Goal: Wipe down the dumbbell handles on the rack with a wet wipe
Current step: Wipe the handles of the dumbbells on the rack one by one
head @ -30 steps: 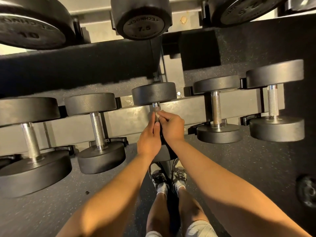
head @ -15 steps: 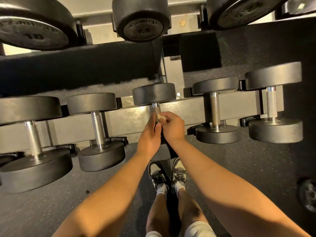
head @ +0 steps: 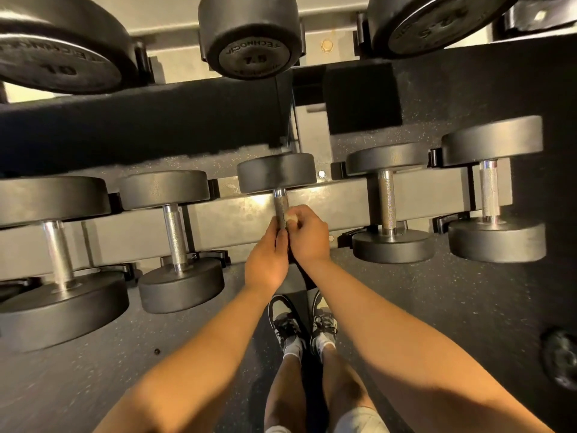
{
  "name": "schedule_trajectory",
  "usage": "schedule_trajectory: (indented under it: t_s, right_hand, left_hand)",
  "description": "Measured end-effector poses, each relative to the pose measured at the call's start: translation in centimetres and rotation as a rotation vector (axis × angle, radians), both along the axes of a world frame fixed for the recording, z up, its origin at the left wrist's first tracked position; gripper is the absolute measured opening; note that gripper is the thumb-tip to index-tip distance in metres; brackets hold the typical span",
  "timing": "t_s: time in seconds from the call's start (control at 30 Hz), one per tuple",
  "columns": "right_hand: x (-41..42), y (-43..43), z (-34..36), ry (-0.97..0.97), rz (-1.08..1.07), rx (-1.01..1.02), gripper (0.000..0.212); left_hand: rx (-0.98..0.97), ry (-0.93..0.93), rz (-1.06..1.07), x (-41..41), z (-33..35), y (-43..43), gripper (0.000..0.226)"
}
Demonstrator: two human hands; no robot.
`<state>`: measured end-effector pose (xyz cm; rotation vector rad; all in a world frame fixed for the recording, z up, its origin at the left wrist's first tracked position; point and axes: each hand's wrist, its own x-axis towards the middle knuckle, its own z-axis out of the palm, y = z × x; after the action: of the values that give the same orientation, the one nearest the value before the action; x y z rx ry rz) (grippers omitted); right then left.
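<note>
Seen from above, a person works at the lower tier of a gym rack (head: 343, 200), both arms stretched toward the middle dumbbell (head: 276, 172). The right grip (head: 307, 239) pinches a small pale wipe (head: 292, 217) between thumb and fingertips and holds it against the right side of the knurled handle (head: 280, 204), about halfway along the bar. The left grip (head: 267, 260) lies against the handle's left side, just below the wipe, with its fingers touching the right grip. The view does not show whether they curl round the bar. The dumbbell's near head is hidden beneath the two wrists.

A left pair (head: 165, 189) and a right pair (head: 387, 159) of dumbbells rest in cradles on the same tier, their steel handles bare. On the tier above, the end caps of a 7.5 dumbbell (head: 249, 35) and a 10 dumbbell (head: 59, 48) face the camera. Below the arms, black-and-white shoes (head: 287, 323) stand side by side on the dark speckled floor (head: 437, 301).
</note>
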<state>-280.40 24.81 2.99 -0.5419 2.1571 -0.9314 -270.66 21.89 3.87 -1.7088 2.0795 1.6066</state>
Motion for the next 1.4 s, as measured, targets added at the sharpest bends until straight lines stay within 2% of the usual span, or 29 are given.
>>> schedule_trajectory:
  t_s: [0.13,0.27,0.33,0.43,0.5,0.63,0.7,0.83,1.03,1.13,1.23,1.4]
  right_hand:
    - [-0.3,2.8,-0.1,-0.065,0.093,0.189,0.024]
    - [-0.8,0.5,0.6,-0.025,-0.030,-0.028,0.021]
    - [-1.0,-1.3,0.7,-0.030,-0.048,-0.124,0.020]
    - [-1.0,-1.7,0.3,-0.015,-0.033,-0.098,0.019]
    - [-0.8,-0.1,0.0,-0.021,0.033,-0.014,0.018]
    - [-0.6,3.0,0.2,-0.141,0.135,0.170,0.022]
    - [-0.7,2.7,0.7,-0.128,0.089,0.123,0.020]
    - [-0.5,0.6,1.2,-0.093,0.002,-0.008,0.016]
    - [-1.3,2.9,0.8,-0.172,0.185,0.247,0.017]
    - [-1.6,2.9,1.9,-0.190,0.164,0.176,0.012]
    - [-0.5,2.7,1.8,-0.073,0.076,0.078,0.014]
    - [0.0,2.4,0.7,-0.114,0.042,0.213,0.016]
  left_hand:
    - [0.076,-0.055,0.112,0.4,0.4,0.6,0.049]
    - [0.109,0.246,0.145,-0.9,-0.3,-1.1,0.033]
    - [0.164,0.328,0.167,-1.1,-0.6,-1.3,0.039]
    - [0.021,0.084,0.094,-0.7,0.2,-0.2,0.042]
    - [0.013,0.009,0.089,0.2,0.4,0.7,0.041]
    - [-0.044,0.011,0.068,0.9,0.0,1.5,0.034]
    - [-0.065,0.037,0.066,0.6,0.3,1.3,0.031]
    - [-0.029,0.105,-0.012,1.1,-0.9,0.6,0.042]
    - [-0.020,0.126,0.093,2.7,-1.8,2.3,0.041]
    - [0.026,0.099,0.170,3.1,-1.5,3.1,0.040]
    - [0.008,0.076,0.180,3.1,-1.5,3.1,0.046]
    - [-0.024,0.081,0.169,3.0,-1.6,3.2,0.046]
